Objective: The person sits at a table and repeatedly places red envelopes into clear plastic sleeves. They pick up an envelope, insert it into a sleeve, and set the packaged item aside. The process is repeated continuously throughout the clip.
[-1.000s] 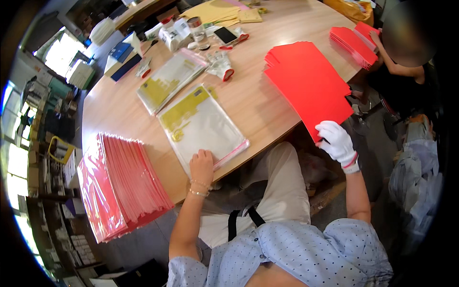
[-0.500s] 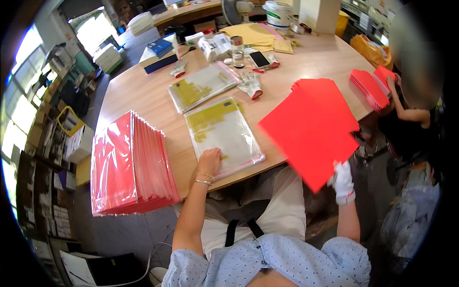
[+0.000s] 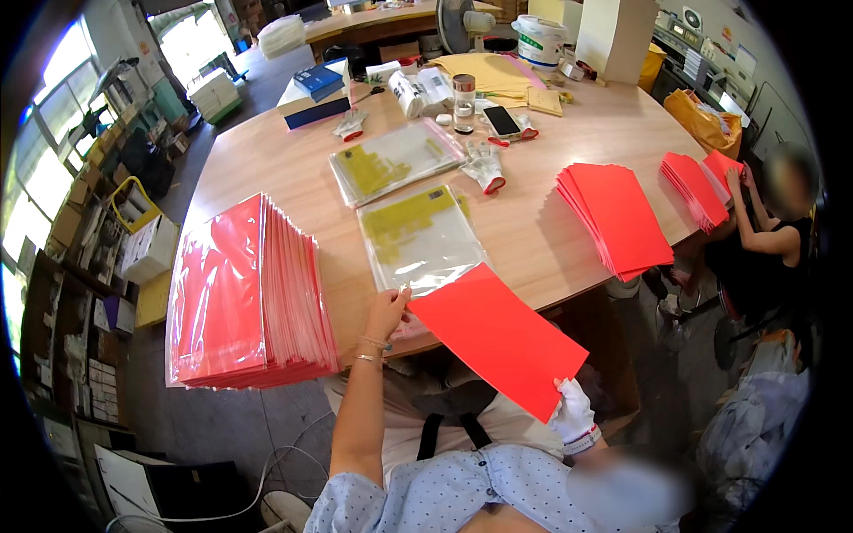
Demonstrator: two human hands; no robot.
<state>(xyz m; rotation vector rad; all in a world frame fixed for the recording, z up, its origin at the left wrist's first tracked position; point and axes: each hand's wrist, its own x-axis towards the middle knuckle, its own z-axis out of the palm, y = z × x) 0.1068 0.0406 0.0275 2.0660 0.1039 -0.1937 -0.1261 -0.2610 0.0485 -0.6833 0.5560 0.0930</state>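
A red sheet of card point(image 3: 502, 342) slants over the table's near edge, its far left corner at the mouth of a clear plastic bag point(image 3: 422, 240). That bag tops a small pile with olive-yellow showing through. My bare left hand point(image 3: 389, 313) is closed, fingertips pinching the bag's near edge right beside the sheet's corner. My right hand point(image 3: 576, 416), in a white glove with fingertips bare, grips the sheet's near right corner. A fanned stack of red sheets point(image 3: 613, 218) lies to the right. On the left rises a tall pile of bagged red sheets point(image 3: 222, 293).
Behind lie more clear bags point(image 3: 395, 160), a white glove point(image 3: 484, 166), a phone point(image 3: 503, 122), a glass jar point(image 3: 464, 102) and a blue box point(image 3: 318, 82). At the right, a seated person point(image 3: 773, 240) handles red sheets point(image 3: 695, 188). A white bucket point(image 3: 539, 40) stands at the back.
My right hand has brought a red sheet leftward from the right-hand stack to the plastic bag. My left hand has gone from resting on the bag to pinching its near edge, now lifted.
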